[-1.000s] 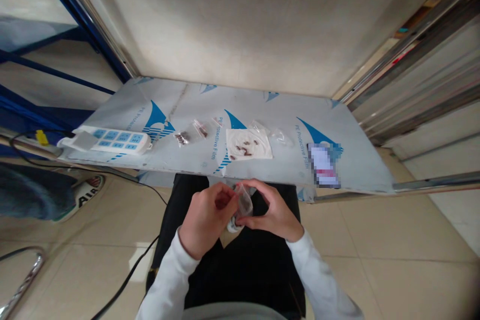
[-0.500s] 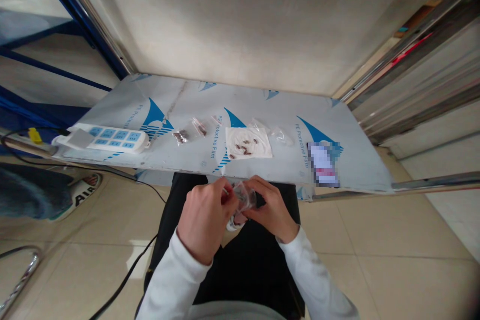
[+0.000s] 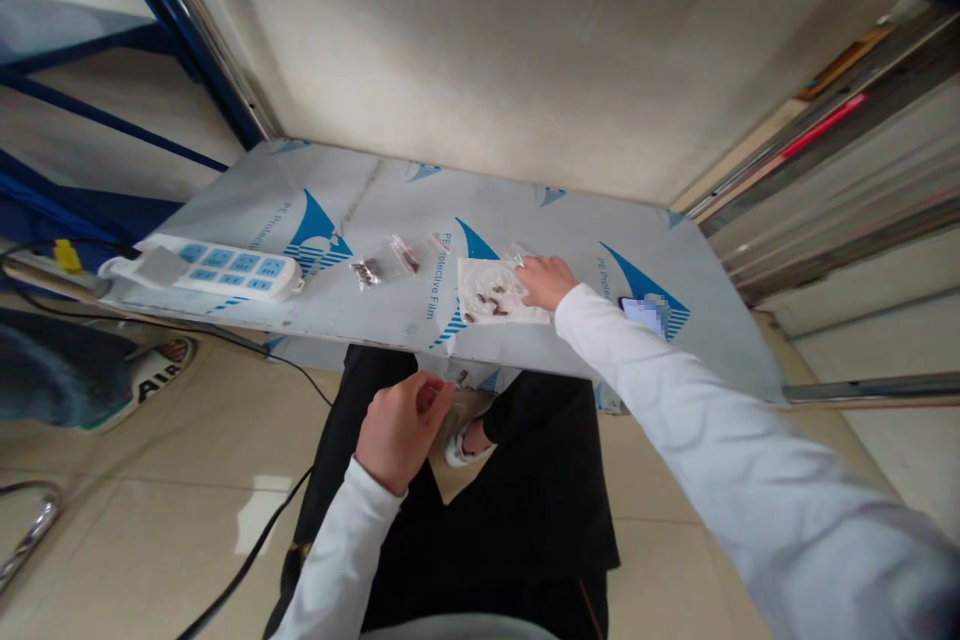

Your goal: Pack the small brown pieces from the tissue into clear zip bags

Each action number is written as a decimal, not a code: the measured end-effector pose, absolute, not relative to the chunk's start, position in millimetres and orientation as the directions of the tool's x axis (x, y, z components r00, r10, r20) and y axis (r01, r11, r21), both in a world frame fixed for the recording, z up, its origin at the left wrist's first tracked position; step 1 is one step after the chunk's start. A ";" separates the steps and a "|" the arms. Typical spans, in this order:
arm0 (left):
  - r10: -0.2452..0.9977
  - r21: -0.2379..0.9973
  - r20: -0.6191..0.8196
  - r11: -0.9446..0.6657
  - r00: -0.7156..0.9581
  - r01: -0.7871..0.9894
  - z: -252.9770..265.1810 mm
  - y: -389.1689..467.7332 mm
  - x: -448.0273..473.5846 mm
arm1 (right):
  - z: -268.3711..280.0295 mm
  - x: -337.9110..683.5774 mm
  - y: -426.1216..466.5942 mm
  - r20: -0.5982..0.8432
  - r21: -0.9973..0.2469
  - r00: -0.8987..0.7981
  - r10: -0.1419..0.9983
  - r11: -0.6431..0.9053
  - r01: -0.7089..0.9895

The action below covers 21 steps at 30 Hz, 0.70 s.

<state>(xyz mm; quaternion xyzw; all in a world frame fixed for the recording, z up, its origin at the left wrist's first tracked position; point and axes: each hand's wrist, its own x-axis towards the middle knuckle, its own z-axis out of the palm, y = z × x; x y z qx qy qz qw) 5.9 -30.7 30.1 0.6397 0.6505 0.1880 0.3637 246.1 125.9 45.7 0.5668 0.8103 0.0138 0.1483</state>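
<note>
Over my lap, my left hand (image 3: 405,430) is closed in a pinch at the table's front edge. From its fingertips sticks out a small clear plastic bag (image 3: 460,379), hard to see, with something brown at it. My right hand (image 3: 546,282) reaches over the table, fingers bent down at the right side of a white paper sheet (image 3: 469,272). What its fingertips hold, if anything, is hidden. Several small brown pieces (image 3: 491,304) lie scattered on the sheet. Another clear bag (image 3: 517,253) lies just behind the right fingertips.
Left of the sheet lie two small clear bags of brown pieces, a nearer bag (image 3: 366,272) and a farther bag (image 3: 405,255). A white power strip (image 3: 225,268) is at the table's left. The phone (image 3: 646,314) is partly behind my right sleeve. Someone's shoe (image 3: 161,380) is on the floor.
My right hand has left the plastic bag at my lap and moved forward to the paper sheet. My left hand stays low, still pinched.
</note>
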 end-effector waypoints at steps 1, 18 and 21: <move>0.969 0.706 -0.238 0.121 0.072 0.698 29.8 -30.2 4.9 | 45.8 241.5 129.0 -0.240 0.220 -0.330 0.913 0.383 0.897; 0.951 0.687 -0.307 0.202 0.027 0.698 25.9 -28.7 -11.9 | 59.2 266.0 130.5 -0.135 0.302 -0.398 0.907 0.420 0.856; 0.947 0.693 -0.320 0.214 0.028 0.689 21.1 -27.1 -17.5 | 48.5 311.4 128.6 0.041 0.061 -0.175 0.984 0.172 0.983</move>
